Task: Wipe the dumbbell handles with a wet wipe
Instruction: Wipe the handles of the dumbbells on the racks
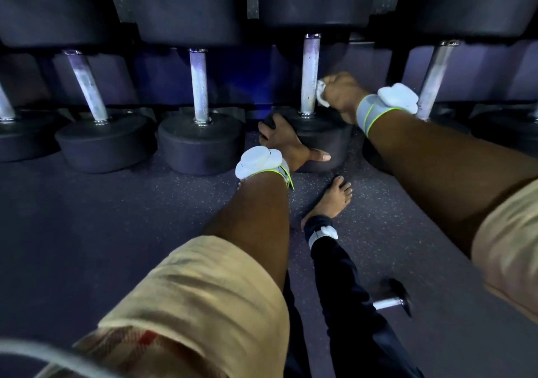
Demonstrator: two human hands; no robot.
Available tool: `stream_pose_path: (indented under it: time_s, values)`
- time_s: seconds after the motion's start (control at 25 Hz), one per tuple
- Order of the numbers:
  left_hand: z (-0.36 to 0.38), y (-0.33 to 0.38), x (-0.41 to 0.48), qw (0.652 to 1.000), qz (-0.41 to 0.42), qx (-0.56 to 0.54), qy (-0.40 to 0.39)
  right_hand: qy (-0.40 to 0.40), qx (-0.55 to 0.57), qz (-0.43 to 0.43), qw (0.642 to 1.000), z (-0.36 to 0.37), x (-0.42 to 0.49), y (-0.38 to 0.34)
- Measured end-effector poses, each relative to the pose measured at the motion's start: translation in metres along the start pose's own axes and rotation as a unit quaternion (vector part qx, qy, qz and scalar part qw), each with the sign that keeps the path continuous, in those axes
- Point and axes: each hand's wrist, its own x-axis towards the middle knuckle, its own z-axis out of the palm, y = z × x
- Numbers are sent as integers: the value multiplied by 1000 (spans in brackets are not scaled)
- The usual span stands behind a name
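Several black dumbbells lie in a row on the floor, their steel handles pointing away from me. My right hand (340, 95) grips a crumpled white wet wipe (321, 93) and presses it against the right side of one handle (310, 72), near its lower end. My left hand (286, 141) rests over the near head (323, 139) of that same dumbbell, fingers curled over its top edge and thumb stretched along its front. Both wrists wear white sensor bands.
Neighbouring handles stand at the left (199, 83) and right (435, 77). My bare foot (332, 200) sits on the speckled rubber floor (116, 217) just behind the dumbbell. A small dumbbell (391, 299) lies near my leg at the lower right.
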Motion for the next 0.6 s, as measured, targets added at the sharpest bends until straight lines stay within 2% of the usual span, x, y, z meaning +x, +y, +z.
stream_pose_path:
  time_s: [0.04, 0.16, 0.2, 0.32, 0.4, 0.48, 0.6]
  values:
    - [0, 0, 0, 1000, 2, -1, -1, 7, -7, 2, 1000, -4, 4, -5]
    - [-1, -2, 2, 1000, -2, 1, 0, 64, 171, -42, 982, 5, 22, -20]
    - [0, -3, 2, 1000, -4, 2, 1, 70, 194, -55, 977, 9, 28, -17]
    - [1, 1, -1, 1000, -6, 0, 8, 82, 123, -28, 989, 5, 35, 2]
    - [-1, 1, 0, 1000, -11, 5, 5, 152, 81, 4, 985, 1, 24, -10]
    - [1, 0, 2, 1000, -13, 16, 7, 244, 108, -7, 964, 7, 5, -35]
    - [7, 7, -2, 996, -21, -22, 78, 301, 51, -1, 952, 37, -29, -63]
